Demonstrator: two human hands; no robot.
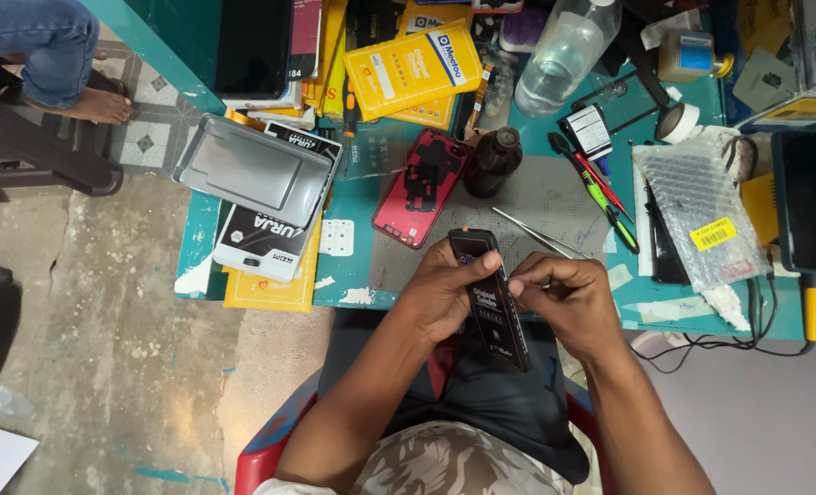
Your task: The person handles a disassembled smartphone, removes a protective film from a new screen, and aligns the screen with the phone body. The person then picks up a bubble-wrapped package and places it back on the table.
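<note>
Head view: left hand (440, 298) wraps the dark phone (490, 298) to steady it, while right hand (564, 298), at its 3 o'clock, pinches its edge with closed fingertips.

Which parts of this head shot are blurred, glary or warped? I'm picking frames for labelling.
Head view: light is even and soft, shadows faint; the dark phone panel between left hand and right hand is sharp; the clear bottle shows mild glare; the wide lens bends the table edge near the borders.
</note>
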